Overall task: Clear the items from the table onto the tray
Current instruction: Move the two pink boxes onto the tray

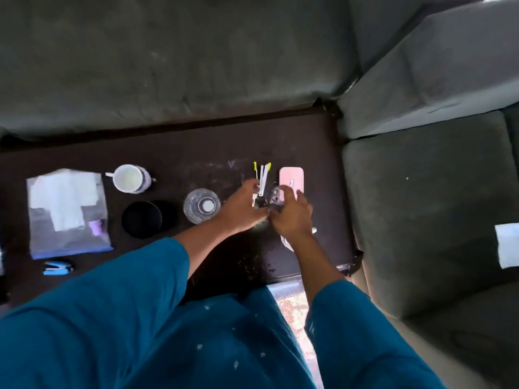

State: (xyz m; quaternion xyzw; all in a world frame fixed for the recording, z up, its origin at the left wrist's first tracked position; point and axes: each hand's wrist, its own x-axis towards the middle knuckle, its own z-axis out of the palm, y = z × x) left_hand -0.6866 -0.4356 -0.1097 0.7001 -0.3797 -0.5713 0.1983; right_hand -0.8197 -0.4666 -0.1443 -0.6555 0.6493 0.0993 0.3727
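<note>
**Both hands meet over a small cluster at the right end of the dark bench**

The bench (196, 153) is a dark, matte brown slab, scuffed with pale marks and scattered with fine crumbs near its front edge. Grey upholstered sofa cushions (168, 57) press against its far edge and its right end, so little open room is left there.

The left hand (241, 209) and right hand (292, 217) come together over a blurred cluster of small things: slim white pens with yellow-green tips (262, 175) stick out beyond the left hand, and a small clear round object (273, 196) sits between the hands. The fingers of both hands are curled around this cluster, but motion blur hides exactly what each has hold of. Just beyond the right hand lies a flat pink rounded-rectangle case (292, 176).

Further left stand a clear ribbed glass (201, 205), a round black matte lid or dish (141, 219) and a white ceramic mug (128, 178) with a spoon handle poking out. At the left end lies a translucent plastic pouch (67, 211) holding white folded paper, and near the front edge below it a small blue stapler (57, 268). A white object (288, 241) is partly hidden under the right wrist. Teal sleeves (118, 299) cover both arms. No tray can be made out.
</note>
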